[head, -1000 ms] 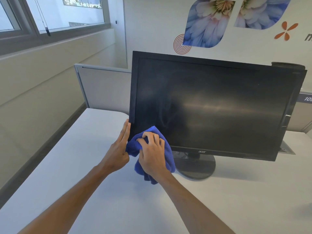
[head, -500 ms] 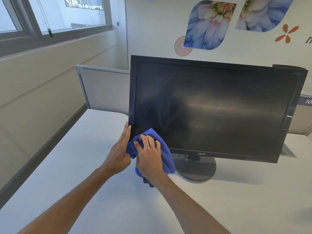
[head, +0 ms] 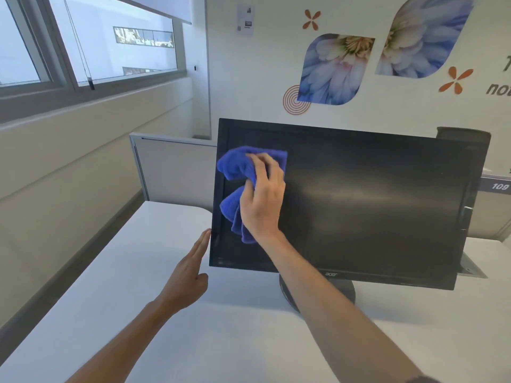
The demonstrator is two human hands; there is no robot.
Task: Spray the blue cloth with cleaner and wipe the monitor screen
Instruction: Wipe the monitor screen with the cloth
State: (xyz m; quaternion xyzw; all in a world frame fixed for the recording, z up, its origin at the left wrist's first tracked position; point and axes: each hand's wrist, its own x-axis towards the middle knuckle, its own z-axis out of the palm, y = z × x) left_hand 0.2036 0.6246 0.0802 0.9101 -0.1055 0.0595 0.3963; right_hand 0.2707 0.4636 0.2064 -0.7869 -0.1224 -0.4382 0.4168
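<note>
A black monitor [head: 373,205] stands on a round base on the white desk [head: 138,286], its dark screen off. My right hand [head: 262,200] presses a bunched blue cloth [head: 237,167] flat against the upper left part of the screen, with cloth folds hanging below the palm. My left hand [head: 190,269] is flat with fingers straight, its fingertips touching the monitor's lower left edge and holding nothing. No spray bottle is in view.
A grey partition [head: 171,167] stands behind the desk's far left corner. A dark cylinder [head: 464,135] shows behind the monitor's top right corner. Windows run along the left wall; flower graphics cover the back wall.
My right hand has carried the cloth up from the screen's lower left corner to its upper left part. My left hand has stayed at the lower left edge. The view has tilted upward.
</note>
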